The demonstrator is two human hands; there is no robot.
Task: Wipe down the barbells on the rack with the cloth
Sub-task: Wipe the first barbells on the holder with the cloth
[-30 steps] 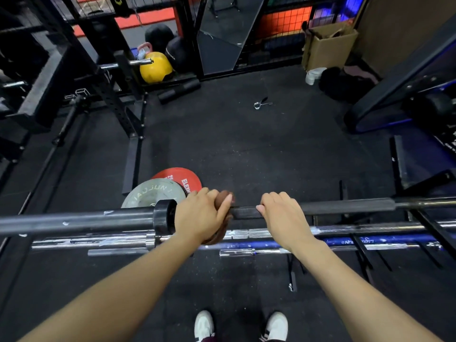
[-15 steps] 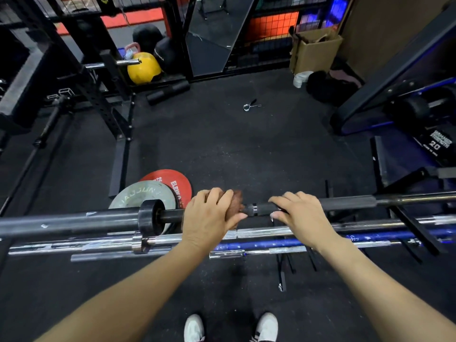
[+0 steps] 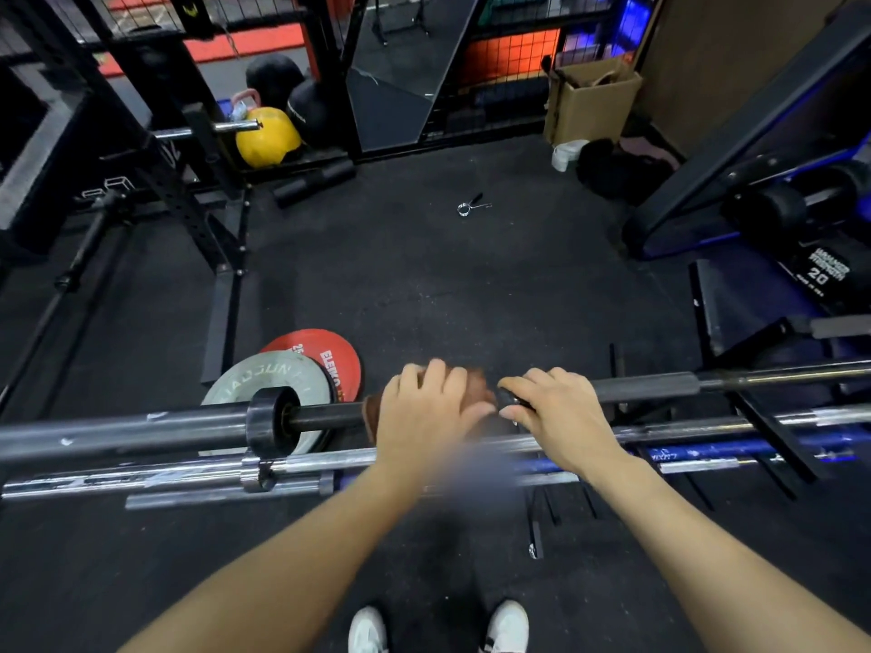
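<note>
Two hands are on the top bar (image 3: 320, 415). The left hand (image 3: 426, 412) grips one brown cloth (image 3: 473, 386) wrapped round that bar. The right hand (image 3: 554, 410) is just beside it, fingers curled over the same bar. Under the hands lie more bars, at least three, one of them blue (image 3: 697, 452). Past the left hand, two round plates lie on the floor (image 3: 424, 294), one grey (image 3: 245, 377) and one red (image 3: 330, 353). Two white shoes show below the hands.

Just one camera here, a wide-angle strapped to the person's head, looking forward and steeply down. It sits close over the top barbell (image 3: 636, 386), which crosses from 9 to 3 o'clock. Shoes (image 3: 506, 626) show at 6, the gym floor (image 3: 424, 285) stretches toward 12. Edges bend noticeably.
</note>
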